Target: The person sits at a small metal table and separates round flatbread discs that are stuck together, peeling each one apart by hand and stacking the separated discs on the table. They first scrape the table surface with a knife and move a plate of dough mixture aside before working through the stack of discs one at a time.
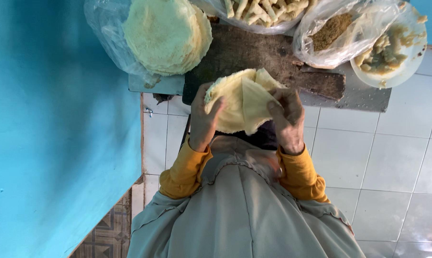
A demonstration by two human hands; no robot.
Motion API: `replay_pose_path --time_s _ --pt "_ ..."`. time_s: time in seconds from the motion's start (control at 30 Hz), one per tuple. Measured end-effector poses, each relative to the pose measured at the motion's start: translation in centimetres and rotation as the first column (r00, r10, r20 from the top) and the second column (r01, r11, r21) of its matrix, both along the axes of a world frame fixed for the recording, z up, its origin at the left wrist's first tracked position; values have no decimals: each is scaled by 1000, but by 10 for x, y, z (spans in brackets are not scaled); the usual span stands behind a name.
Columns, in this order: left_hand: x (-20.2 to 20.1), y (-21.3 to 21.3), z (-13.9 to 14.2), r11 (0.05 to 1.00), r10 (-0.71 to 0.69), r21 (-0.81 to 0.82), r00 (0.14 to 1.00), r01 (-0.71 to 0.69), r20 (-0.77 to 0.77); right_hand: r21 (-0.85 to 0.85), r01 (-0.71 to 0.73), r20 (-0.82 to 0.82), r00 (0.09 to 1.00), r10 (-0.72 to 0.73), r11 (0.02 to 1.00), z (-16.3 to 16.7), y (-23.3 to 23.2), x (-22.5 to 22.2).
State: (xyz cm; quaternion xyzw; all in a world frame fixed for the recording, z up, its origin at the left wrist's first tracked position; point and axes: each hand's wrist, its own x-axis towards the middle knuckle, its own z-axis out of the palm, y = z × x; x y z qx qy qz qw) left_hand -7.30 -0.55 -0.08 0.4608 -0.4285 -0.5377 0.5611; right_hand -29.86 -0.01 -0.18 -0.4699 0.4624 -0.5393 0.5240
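Both my hands hold one thin pale-yellow pastry sheet (242, 102) in front of my chest, above the near edge of a dark wooden board (254, 57). My left hand (204, 119) grips its left edge, thumb on top. My right hand (287, 117) pinches the right side, where a flap is folded over into a triangle. My sleeves are mustard yellow.
A stack of round pastry sheets (165, 33) lies on clear plastic at the back left. Finished rolls (259, 10) sit in a bag behind the board. A bag of brownish filling (333, 31) and a white plate (407, 67) with lumps lie right. Blue wall at left, white floor tiles right.
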Motion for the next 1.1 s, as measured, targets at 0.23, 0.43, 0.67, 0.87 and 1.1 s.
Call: replay_pose_path --time_s 0.23,0.43,0.67,0.87,1.1 --pt "-12 -3 12 998 -46 27 993 49 -112 -47 -132 83 987 136 990 22 -6 24" --pt "-13 16 14 999 1 46 1000 0 -20 -110 -39 -192 981 18 993 -2 -9 18" --pt "-3 20 14 996 66 66 975 -53 -214 119 118 211 967 -141 986 -1 -5 -12" --pt "-4 19 14 982 50 182 879 43 -475 126 -6 -29 1000 9 992 3 3 -15" --pt "0 23 8 991 123 97 912 -92 -392 190 23 -89 996 -6 981 -4 1 -32"
